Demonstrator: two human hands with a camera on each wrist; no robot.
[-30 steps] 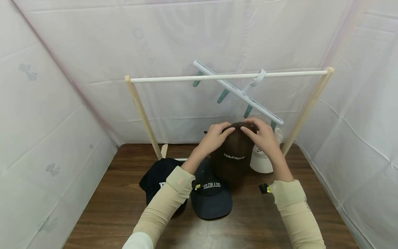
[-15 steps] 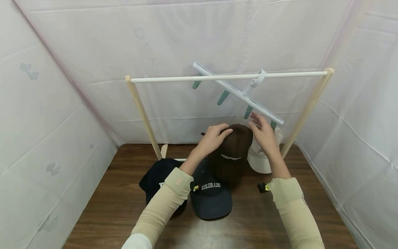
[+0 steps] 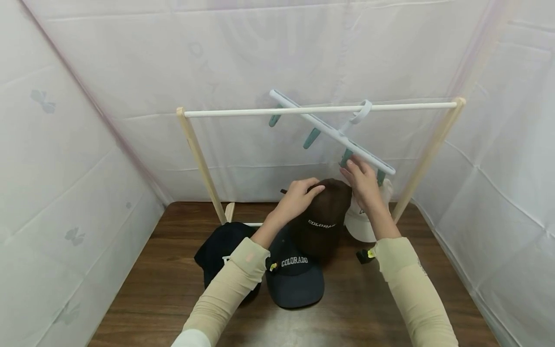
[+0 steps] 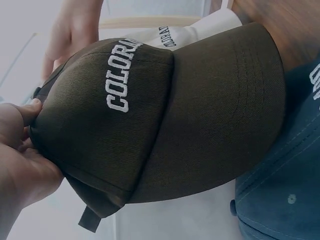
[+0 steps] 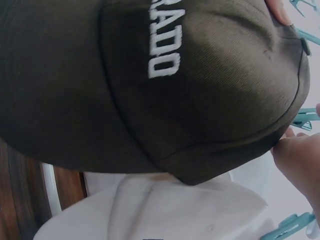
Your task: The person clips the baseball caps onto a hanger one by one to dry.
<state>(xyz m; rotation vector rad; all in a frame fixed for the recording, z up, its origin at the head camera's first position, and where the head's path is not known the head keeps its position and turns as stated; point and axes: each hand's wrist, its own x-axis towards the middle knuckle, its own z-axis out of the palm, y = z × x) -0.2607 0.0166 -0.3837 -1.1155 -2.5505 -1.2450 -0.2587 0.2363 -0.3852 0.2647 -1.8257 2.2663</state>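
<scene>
A brown baseball cap (image 3: 326,212) with white COLORADO lettering hangs tilted below the hanger, held off the table. My left hand (image 3: 299,197) pinches the top of its crown between thumb and fingers; the left wrist view shows this hand (image 4: 25,160) at the crown's edge. Right of the cap, my right hand (image 3: 364,180) is at a teal clip (image 3: 346,157) of the pale blue clip hanger (image 3: 331,130), thumb and fingertips around its lower end. A white cap (image 3: 361,226) hangs behind the right hand, under the end clip (image 3: 381,177).
A white rail (image 3: 243,112) on a wooden stand carries the hanger. A navy cap (image 3: 296,289) and a black cap (image 3: 217,246) rest on the wood-grain table (image 3: 147,289). Pale fabric walls (image 3: 108,58) enclose the table.
The right hand has left the brown cap's crown and moved up and right to the teal clip. The left hand keeps hold of the cap, which is slightly lower.
</scene>
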